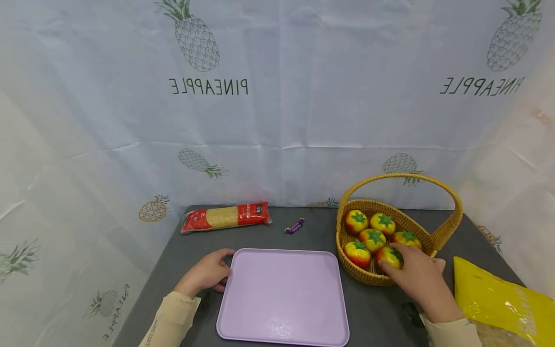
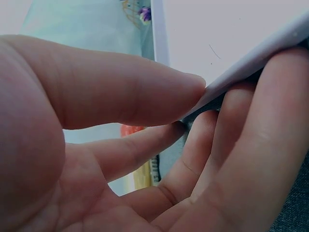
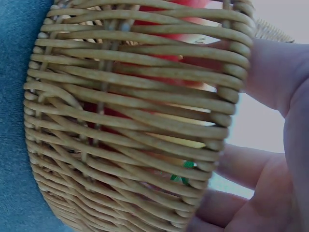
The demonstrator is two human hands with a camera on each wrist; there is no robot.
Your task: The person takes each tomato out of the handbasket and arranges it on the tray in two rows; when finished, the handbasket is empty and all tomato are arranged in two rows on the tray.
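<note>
In the head view my left hand [image 1: 209,271] is at the left edge of a lilac tray [image 1: 284,294]. The left wrist view shows the thumb [image 2: 169,92] on the tray's rim [image 2: 231,79] and fingers beneath it, pinching the edge. My right hand [image 1: 422,277] reaches into a wicker basket [image 1: 362,275] with a tall handle. Its thumb and index finger grip a red-and-yellow tomato [image 1: 389,258] with a green leafy top. Several similar tomatoes [image 1: 357,253] lie around it. In the right wrist view, basket weave [image 3: 130,106] hides most of the grip.
A red pasta packet [image 1: 225,217] and a small purple wrapped candy [image 1: 295,226] lie behind the tray on the dark table. A yellow bag [image 1: 498,299] lies at the right, beside the right forearm. A pineapple-print curtain [image 1: 303,96] stands behind the table.
</note>
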